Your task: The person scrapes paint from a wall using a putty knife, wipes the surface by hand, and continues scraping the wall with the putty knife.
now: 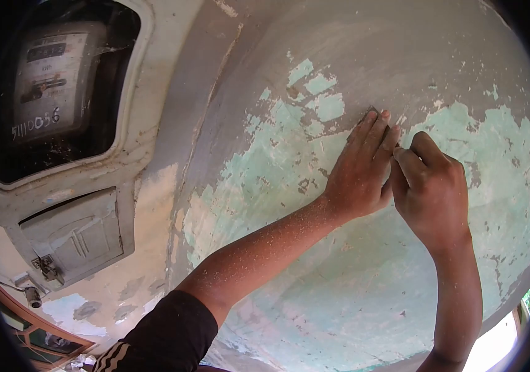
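Note:
A painted wall (314, 260) fills the view, with patches of pale green showing through a grey-brown coat. My left hand (364, 164) lies over a flat tool, fingers stretched out and pressed toward the wall. Past its fingertips peeks a dark thin corner of what looks like a scraper (372, 110); most of it is hidden beneath the hand. Close on the right, my right hand (429, 186) is closed in a fist against the left fingers, apparently around the scraper's handle, which is hidden. Pale flakes speckle my left forearm.
At the left an electricity meter (51, 80) sits behind a window in a grey box (147, 56). Below it is a small latched door (76, 232). A crack (215, 93) runs down the wall beside the box. Wooden framing (48, 335) shows at lower left.

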### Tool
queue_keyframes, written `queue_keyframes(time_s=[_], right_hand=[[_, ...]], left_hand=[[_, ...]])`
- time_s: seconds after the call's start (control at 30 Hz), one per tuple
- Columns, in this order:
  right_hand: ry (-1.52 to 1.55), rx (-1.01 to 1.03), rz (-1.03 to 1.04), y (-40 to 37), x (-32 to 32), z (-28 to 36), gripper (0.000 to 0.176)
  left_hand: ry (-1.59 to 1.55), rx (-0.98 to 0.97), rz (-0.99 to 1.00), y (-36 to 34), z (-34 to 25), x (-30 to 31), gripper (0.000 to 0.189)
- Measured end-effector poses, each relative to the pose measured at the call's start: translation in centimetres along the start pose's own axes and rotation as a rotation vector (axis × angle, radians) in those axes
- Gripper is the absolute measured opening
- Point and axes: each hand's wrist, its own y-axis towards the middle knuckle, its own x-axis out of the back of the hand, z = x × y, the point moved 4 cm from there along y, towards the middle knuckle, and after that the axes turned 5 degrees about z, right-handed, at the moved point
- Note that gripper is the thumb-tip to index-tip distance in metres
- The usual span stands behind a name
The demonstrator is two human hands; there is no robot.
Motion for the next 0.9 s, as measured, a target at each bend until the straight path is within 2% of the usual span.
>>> queue_keyframes(time_s=[0.1, 0.3, 0.4, 0.5, 0.73, 0.9], right_hand=[[0.002, 0.003, 0.024, 0.7, 0.5, -0.2, 0.015], [-0.001, 0.015, 0.001, 0.4, -0.9, -0.7, 0.015], [0.016, -0.005, -0.003, 0.8, -0.5, -0.1, 0.016], [0.01, -0.027, 0.007, 1.4, 0.2, 0.6, 0.016], [0.061, -0.043, -0.003, 0.3, 1.2, 0.8, 0.016], [0.083, -0.119, -0.014, -0.1, -0.5, -0.4, 0.013]], left_hand=[[-0.066, 0.008, -0.005, 1.3, 0.6, 0.2, 0.068], [-0.067, -0.027, 0.054, 1.3, 0.5, 0.7, 0.059], [-0.027, -0.005, -0.035, 1.7, 1.3, 0.5, 0.055], [-0.173, -0.039, -0.035, 1.6, 1.1, 0.8, 0.056], [-0.166, -0.052, -0.018, 1.2, 0.3, 0.5, 0.056], [-0.091, 0.01, -0.03, 2.1, 0.8, 0.0, 0.058]])
